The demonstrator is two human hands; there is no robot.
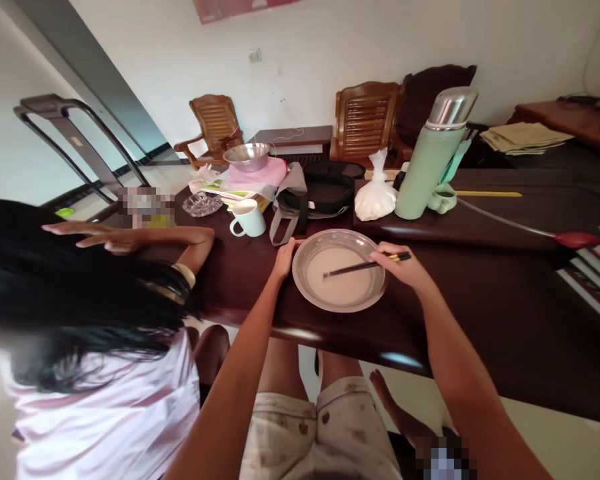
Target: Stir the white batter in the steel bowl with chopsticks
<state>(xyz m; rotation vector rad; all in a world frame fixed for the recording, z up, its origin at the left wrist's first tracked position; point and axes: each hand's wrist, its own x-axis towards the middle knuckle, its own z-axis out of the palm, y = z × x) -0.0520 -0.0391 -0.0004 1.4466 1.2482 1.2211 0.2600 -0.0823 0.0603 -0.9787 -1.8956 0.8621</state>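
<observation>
A round metal plate (307,290) holding pale, milky batter sits near the front edge of the dark wooden table (480,300). My left hand (283,259) is closed on the plate's left rim. My right hand (399,265) is at the right rim, pinching a pair of dark chopsticks (360,267). Their tips rest in the batter near the plate's middle.
Behind the plate stand a tied white bag (376,195), a green thermos (434,157), a pale mug (249,218), a black and grey bag (314,197), a glass ashtray (202,204) and a metal bowl (247,156). Another person in a pale shirt (105,400) leans on the table at my left.
</observation>
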